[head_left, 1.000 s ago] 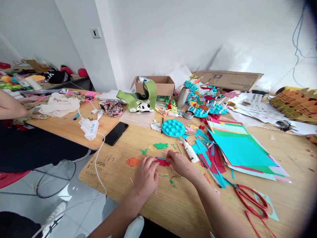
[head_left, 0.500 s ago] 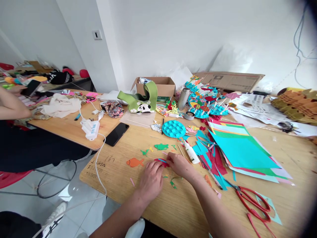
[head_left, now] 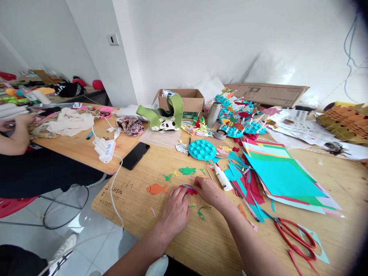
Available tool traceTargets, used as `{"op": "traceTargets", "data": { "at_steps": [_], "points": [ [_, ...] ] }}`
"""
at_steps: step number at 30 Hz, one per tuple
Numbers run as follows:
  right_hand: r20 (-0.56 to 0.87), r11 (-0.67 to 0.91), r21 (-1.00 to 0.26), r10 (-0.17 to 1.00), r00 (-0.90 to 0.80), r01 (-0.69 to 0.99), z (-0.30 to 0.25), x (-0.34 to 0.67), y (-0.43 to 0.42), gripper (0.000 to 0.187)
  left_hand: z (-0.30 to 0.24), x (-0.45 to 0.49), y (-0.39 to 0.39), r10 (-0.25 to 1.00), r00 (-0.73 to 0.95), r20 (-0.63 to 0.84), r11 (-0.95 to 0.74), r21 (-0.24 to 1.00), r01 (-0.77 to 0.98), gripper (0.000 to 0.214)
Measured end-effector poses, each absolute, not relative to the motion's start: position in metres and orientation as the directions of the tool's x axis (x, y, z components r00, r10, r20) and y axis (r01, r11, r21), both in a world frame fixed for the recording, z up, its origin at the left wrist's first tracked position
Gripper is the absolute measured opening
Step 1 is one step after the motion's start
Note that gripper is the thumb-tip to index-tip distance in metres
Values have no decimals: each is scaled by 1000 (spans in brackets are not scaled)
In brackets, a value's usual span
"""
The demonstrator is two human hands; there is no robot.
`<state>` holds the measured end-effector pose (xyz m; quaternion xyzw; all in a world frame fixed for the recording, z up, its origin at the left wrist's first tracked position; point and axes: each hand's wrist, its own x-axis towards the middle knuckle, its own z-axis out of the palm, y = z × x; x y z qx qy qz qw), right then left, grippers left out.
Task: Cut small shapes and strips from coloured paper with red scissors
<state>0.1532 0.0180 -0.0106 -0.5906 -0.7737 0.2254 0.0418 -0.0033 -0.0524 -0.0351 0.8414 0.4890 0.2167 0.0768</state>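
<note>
Lower centre of the frame, the right hand (head_left: 209, 192) grips a red paper cutout (head_left: 188, 188) between closed fingertips — the left hand (head_left: 174, 211), curled, pinches its other end just above the table (head_left: 201, 245).

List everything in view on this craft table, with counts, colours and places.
Red paper scrap: one, red, front of the wooden table.
Orange paper fish: one, orange, left of the scrap.
Green paper fish: one, green, beyond the scrap.
Folded paper disc: one, teal, beyond the green fish.
Plastic glue bottle: one, white, right of the scrap.
Stacked card sheets: many, mixed colours, table's right side.
Red-handled scissors: one pair, red, right front corner.
Smartphone: one, black, near the table's left edge.
Cardboard box: one, brown, far end.
Left hand: one, bare, left of the scrap.
Right hand: one, bare, fingertips on the scrap.
</note>
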Motion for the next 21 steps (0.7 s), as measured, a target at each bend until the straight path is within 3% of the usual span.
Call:
{"op": "traceTargets", "data": {
  "at_steps": [21],
  "points": [
    [-201,207,-409,929,-309,889,-12,154,20,12,-36,-3,-53,858,423,291,-506,334,796,43]
  ]
}}
